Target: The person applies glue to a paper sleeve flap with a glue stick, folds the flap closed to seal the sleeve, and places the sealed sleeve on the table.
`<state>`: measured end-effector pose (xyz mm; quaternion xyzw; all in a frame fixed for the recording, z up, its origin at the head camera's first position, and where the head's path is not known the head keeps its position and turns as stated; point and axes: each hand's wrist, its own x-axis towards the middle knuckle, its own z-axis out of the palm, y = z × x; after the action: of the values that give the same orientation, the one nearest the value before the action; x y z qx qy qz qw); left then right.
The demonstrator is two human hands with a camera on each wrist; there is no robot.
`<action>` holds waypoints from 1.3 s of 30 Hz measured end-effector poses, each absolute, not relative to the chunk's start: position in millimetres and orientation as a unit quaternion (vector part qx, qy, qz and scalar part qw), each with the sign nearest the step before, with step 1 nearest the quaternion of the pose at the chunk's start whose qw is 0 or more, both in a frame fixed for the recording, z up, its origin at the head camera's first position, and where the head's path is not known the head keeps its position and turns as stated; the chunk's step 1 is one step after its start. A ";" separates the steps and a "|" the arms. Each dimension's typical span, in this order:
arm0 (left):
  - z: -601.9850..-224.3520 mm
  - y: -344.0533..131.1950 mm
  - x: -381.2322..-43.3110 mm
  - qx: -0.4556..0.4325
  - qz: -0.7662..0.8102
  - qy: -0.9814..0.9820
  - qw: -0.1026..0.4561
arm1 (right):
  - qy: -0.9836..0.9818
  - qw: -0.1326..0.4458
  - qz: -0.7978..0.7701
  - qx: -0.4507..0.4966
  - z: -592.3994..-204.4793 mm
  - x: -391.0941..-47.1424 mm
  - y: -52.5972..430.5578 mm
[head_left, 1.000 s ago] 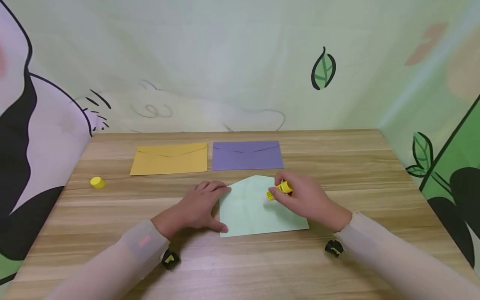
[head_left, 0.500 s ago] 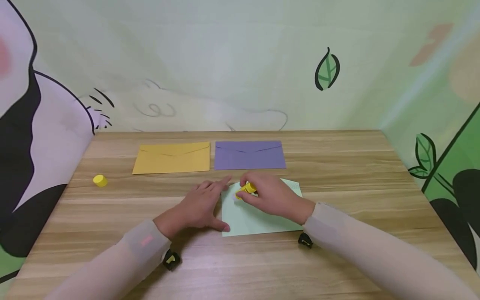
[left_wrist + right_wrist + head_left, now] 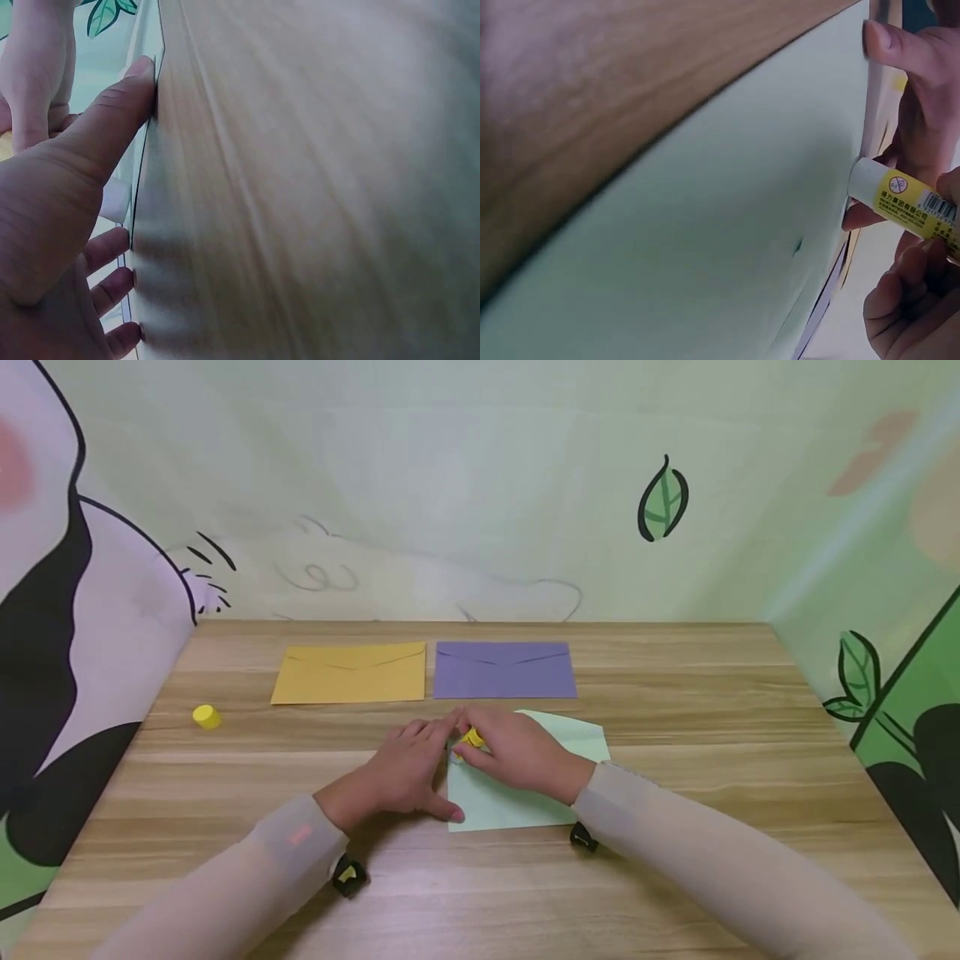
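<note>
A pale green envelope lies on the table, its pointed edge toward the back. My left hand is spread at its left side, the thumb pressing the near left corner. In the left wrist view the other fingertips touch the tabletop beside the paper. My right hand grips a yellow glue stick, tilted, its white end against the envelope near the upper left edge. In the head view that hand hides part of the envelope and most of the glue stick.
A yellow envelope and a purple envelope lie side by side behind the green one. A yellow cap stands at the far left of the wooden table. A printed cloth rises behind the table.
My right hand has carried the glue stick leftward across the green envelope, from right of its middle to its left edge. My left hand has stayed at the left side.
</note>
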<state>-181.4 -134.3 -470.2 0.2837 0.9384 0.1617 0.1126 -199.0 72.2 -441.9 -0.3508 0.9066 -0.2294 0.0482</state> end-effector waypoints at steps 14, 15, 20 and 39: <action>-470.0 -133.6 -179.7 0.297 0.169 0.934 0.104 | 0.923 0.036 -0.164 -0.346 -441.3 -207.1 63.6; -469.9 -133.6 -179.8 0.299 0.169 0.934 0.103 | 0.923 0.036 -0.162 -0.347 -440.8 -207.2 64.4; -470.3 -133.9 -180.2 0.296 0.165 0.935 0.108 | 0.926 0.032 -0.161 -0.339 -438.3 -206.4 71.4; -467.0 -134.6 -177.9 0.299 0.160 0.935 0.102 | 0.941 0.000 -0.101 -0.323 -435.7 -207.8 81.0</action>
<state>-177.9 -134.6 -467.0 0.2988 0.9353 0.1596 0.1018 -207.8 81.0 -435.7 -0.3228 0.9411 -0.1006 0.0004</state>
